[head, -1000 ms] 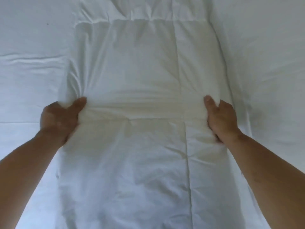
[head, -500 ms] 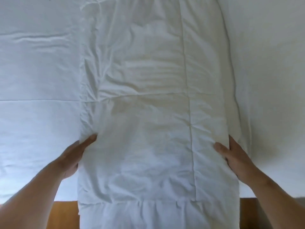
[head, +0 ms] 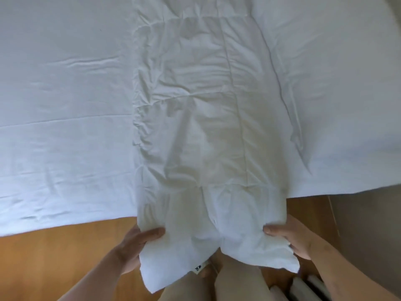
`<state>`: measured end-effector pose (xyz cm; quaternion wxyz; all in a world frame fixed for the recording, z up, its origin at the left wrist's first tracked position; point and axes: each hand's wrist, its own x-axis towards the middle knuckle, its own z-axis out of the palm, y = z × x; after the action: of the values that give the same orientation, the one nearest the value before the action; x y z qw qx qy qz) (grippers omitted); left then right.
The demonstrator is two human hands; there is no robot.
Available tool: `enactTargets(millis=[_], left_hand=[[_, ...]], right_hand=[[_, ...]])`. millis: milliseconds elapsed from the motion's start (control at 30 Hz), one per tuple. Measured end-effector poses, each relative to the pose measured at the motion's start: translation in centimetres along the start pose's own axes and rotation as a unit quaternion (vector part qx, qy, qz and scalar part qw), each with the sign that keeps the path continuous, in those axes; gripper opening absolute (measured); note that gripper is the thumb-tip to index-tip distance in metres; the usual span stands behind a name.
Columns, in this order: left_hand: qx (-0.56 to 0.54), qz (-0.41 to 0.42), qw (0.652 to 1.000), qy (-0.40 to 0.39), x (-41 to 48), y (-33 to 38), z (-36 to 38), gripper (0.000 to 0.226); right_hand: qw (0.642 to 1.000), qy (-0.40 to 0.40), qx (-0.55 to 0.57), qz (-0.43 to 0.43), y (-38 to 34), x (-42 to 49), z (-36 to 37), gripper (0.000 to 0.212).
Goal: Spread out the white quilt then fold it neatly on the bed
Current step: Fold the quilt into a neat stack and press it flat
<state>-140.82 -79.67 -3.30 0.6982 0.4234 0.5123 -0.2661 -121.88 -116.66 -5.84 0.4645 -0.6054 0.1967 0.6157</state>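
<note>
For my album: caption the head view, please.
The left hand and right hand grip the quilt by its end, off the bed.

White quilt [head: 208,131] folded into long strip, runs up centre of frame over bed [head: 65,127]. Near end overhangs bed edge, low centre. Left hand [head: 138,242] and right hand [head: 290,237] grip its corners, thumbs on top. Wooden floor [head: 54,257] lower left.

We're looking down into a bedroom, a bed [head: 65,109] in white sheets filling the view, wooden floor [head: 54,257] showing beside it.
</note>
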Motion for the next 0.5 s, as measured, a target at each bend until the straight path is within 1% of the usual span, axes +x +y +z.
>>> enactTargets(millis=[67, 100, 200, 233, 367, 433, 467, 500], left_hand=[[0.004, 0.029, 1.0, 0.007, -2.6, -0.1, 0.3, 0.051], [0.004, 0.045, 0.999, 0.011, -3.9, -0.2, 0.3, 0.053], [0.015, 0.091, 0.995, 0.041, -7.2, -0.8, 0.1, 0.079], [0.015, 0.112, 0.992, 0.061, -8.3, -1.0, 0.1, 0.081], [0.011, 0.199, 0.971, 0.132, -13.0, -1.3, -0.2, 0.047], [0.023, 0.251, 0.957, 0.146, -15.6, -0.8, -0.4, 0.038], [0.027, 0.273, 0.95, 0.147, -17.1, -0.3, -0.5, 0.036], [0.008, 0.28, 0.95, 0.141, -18.5, 0.4, -0.7, 0.037]], right_hand=[[0.999, 0.039, 0.003, -0.028, 0.7, -2.7, 1.3, 0.06], [0.997, 0.065, 0.005, -0.049, 0.8, -4.2, 2.0, 0.056], [0.986, 0.122, 0.016, -0.116, 0.7, -8.3, 3.7, 0.053], [0.981, 0.136, 0.019, -0.139, 0.5, -9.8, 4.2, 0.054], [0.962, 0.167, 0.027, -0.216, -0.8, -15.5, 5.8, 0.057], [0.952, 0.176, 0.023, -0.249, -2.2, -18.3, 6.8, 0.059], [0.946, 0.186, 0.012, -0.266, -3.0, -19.6, 7.3, 0.061], [0.939, 0.198, -0.003, -0.282, -3.7, -20.8, 7.8, 0.063]])
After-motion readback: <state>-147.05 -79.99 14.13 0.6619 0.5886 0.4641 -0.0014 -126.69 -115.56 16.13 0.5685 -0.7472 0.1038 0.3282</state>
